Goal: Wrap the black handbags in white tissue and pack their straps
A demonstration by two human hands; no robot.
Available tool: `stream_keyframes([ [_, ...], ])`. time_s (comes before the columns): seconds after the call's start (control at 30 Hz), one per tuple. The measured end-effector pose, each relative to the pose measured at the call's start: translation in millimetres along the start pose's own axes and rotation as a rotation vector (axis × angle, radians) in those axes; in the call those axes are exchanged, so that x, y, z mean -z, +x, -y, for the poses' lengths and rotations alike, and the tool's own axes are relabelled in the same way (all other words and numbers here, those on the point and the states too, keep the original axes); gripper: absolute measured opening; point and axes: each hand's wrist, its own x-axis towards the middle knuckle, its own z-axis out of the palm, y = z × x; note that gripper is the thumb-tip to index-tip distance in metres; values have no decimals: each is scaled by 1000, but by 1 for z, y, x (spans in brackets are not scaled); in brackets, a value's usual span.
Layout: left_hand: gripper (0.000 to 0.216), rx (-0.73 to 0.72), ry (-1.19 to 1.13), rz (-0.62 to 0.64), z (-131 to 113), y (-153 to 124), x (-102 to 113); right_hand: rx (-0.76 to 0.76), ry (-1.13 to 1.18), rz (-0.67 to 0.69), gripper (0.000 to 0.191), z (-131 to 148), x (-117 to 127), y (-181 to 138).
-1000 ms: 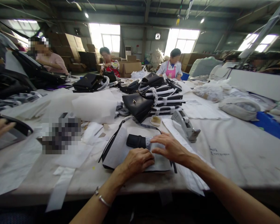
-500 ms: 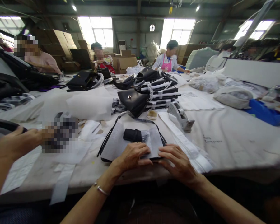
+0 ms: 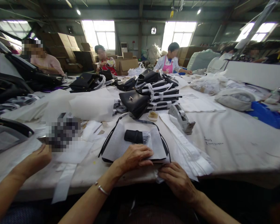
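A black handbag (image 3: 106,160) lies flat at the table's near edge, its upper face covered by a white paper sheet (image 3: 116,141). On the sheet rests a small black piece with a band (image 3: 133,136), beside crinkled clear plastic (image 3: 147,137). My left hand (image 3: 134,157) lies across the sheet's near edge, fingers stretched out and pressing down. Just off the bag's near right corner, my right hand (image 3: 177,179) has its fingers curled around the end of a thin black strap (image 3: 167,145). A bit of clear plastic (image 3: 159,178) pokes out below those fingers.
A co-worker's hand (image 3: 38,158) is at the left, beside a blurred-out patch. A tape dispenser (image 3: 180,118) and white strips (image 3: 189,155) are at the right. Behind the bag stand a small dish (image 3: 153,115) and stacked black bags (image 3: 136,102).
My right hand has moved down and closed on the strap, which now runs to my fingers. My left hand stays on the bag. The co-worker's hand has left the black handle at the left.
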Motion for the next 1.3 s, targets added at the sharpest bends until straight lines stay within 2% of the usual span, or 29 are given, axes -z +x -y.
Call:
stream_keyframes([
  [0.13, 31, -17, -26, -13, 1, 0, -5, -65, 141, -83, 25, 15, 10, 7],
  [0.33, 28, 10, -12, 40, -1, 3, -7, -118, 231, -69, 16, 44, 14, 20],
  [0.57, 21, 24, 169, 93, -3, 6, -7, -34, 123, -120, 14, 24, 11, 70],
  [0.67, 14, 98, 154, 71, -4, 4, -10, -191, 164, -188, 15, 11, -1, 79],
  [0.73, 18, 187, 96, 46, -8, 2, -9, -336, 194, -228, 18, 4, -9, 79],
  [0.83, 24, 333, -13, -2, -19, -2, -5, -483, 190, -218, 24, -3, -14, 79],
  [0.93, 24, 385, -97, -49, -29, -6, -2, -584, 210, -179, 34, -5, -12, 82],
  [1.17, 15, 292, 56, -101, -35, -12, -16, -682, 315, -84, 42, -5, -8, 91],
  [1.3, 23, 378, 50, -155, -38, -8, -18, -707, 316, -73, 44, -3, -10, 93],
])
